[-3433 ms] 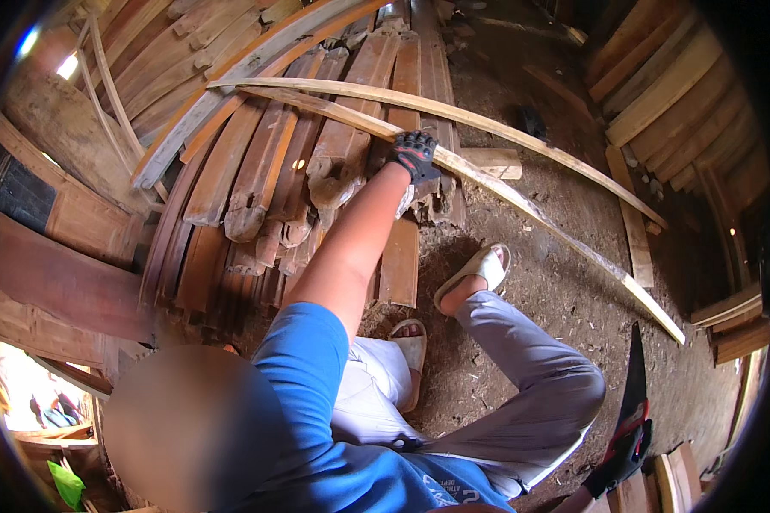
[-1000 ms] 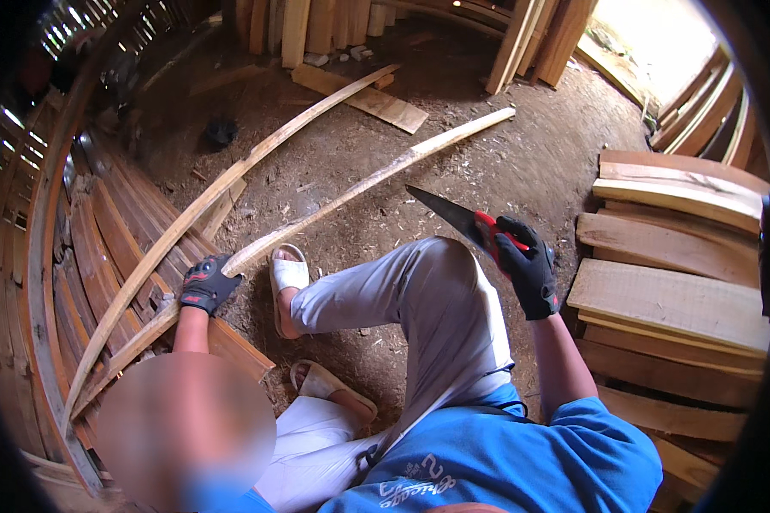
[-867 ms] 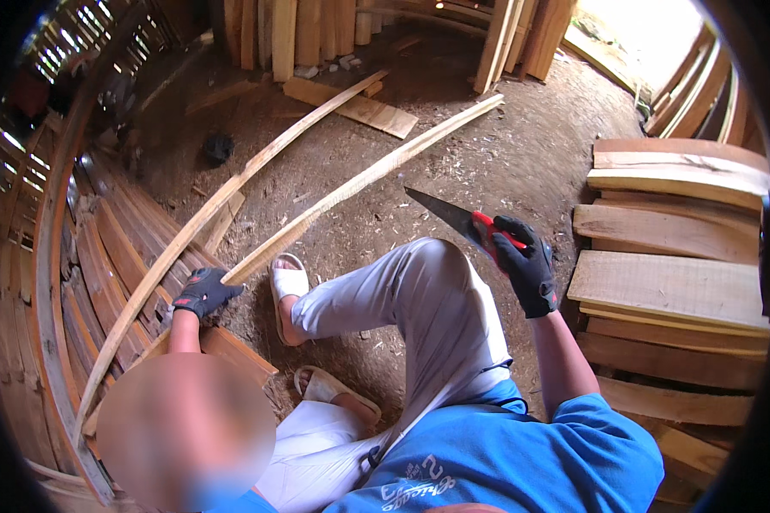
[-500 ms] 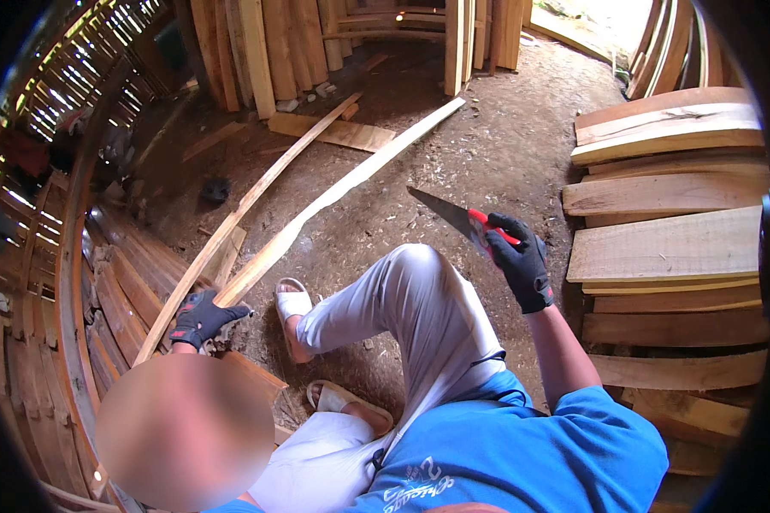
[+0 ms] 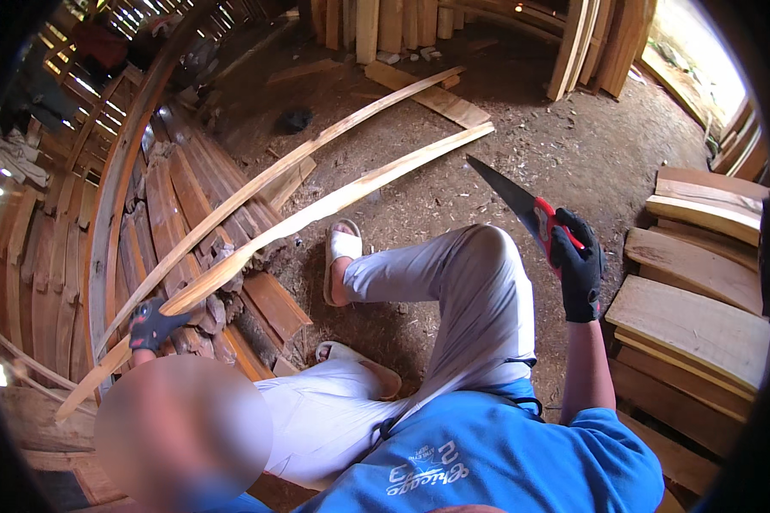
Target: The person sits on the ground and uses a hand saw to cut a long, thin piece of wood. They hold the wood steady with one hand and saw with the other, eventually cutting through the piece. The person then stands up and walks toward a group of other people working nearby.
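Observation:
My right hand [image 5: 580,265], in a black glove, is closed round the red handle of a handsaw [image 5: 513,195]. The saw is raised above the dirt floor, its dark blade pointing up and to the left. On the left, my gloved left hand [image 5: 156,327] grips a long, pale wooden strip [image 5: 321,209] near its lower end. This strip slants from the lower left toward the far middle, and its edges are uneven. A second thin strip [image 5: 269,186] runs just beyond it, close to my left hand. A blurred patch covers most of my left forearm.
Brown stacked boards [image 5: 171,205] lie left, beneath the strips. Curved planks [image 5: 693,321] are piled at right. Upright boards [image 5: 391,26] stand at the back, near a flat board [image 5: 436,96] on the floor. My sandalled foot [image 5: 343,256] rests below the strips.
The view has swung left, so the scene sits farther right. My left hand has drawn the pale strip back, and its lower end now sticks out past the hand. The saw stays in my right hand.

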Action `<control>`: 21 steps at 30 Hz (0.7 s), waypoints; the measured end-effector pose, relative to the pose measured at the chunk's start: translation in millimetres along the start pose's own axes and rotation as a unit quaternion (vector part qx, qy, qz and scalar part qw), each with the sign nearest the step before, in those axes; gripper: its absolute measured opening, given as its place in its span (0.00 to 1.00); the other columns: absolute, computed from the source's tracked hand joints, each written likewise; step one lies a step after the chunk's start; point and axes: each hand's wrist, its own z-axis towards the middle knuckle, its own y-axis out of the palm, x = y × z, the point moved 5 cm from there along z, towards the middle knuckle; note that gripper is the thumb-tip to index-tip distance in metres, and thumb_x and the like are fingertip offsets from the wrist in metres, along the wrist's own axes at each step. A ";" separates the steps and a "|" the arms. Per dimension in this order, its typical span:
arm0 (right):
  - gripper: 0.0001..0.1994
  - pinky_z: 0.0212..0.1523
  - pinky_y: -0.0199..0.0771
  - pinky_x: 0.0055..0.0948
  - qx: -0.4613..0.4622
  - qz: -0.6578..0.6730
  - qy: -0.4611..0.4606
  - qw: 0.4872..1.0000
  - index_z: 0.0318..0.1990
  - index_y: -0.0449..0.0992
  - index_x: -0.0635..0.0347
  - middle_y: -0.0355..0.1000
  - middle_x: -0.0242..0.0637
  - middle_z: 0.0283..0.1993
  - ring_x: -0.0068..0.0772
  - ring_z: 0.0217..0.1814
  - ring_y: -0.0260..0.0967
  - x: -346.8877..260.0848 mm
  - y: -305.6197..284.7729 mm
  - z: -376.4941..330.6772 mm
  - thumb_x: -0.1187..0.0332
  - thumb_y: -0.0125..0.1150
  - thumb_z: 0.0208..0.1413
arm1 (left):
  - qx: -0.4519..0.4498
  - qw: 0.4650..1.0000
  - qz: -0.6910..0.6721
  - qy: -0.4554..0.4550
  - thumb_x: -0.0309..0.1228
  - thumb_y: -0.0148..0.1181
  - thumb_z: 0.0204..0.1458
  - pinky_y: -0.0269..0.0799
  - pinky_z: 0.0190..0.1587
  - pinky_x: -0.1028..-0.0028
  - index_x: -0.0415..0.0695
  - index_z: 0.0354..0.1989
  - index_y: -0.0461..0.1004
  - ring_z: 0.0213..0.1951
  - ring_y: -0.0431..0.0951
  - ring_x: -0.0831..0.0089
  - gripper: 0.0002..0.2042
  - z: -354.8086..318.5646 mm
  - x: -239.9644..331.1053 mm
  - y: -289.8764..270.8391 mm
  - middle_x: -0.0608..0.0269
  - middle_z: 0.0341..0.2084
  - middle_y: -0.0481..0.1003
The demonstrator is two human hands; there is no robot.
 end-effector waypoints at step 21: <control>0.24 0.63 0.72 0.36 -0.238 -0.031 -0.030 0.970 0.62 0.76 0.65 0.79 0.46 0.57 0.37 0.61 0.75 -62.7 178.6 -65.3 0.60 0.66 0.63 | 0.237 0.919 0.186 -0.252 0.33 0.54 0.57 0.72 0.53 0.57 0.49 0.42 0.80 0.51 0.77 0.54 0.10 -53.9 -174.6 201.8 0.55 0.43 0.78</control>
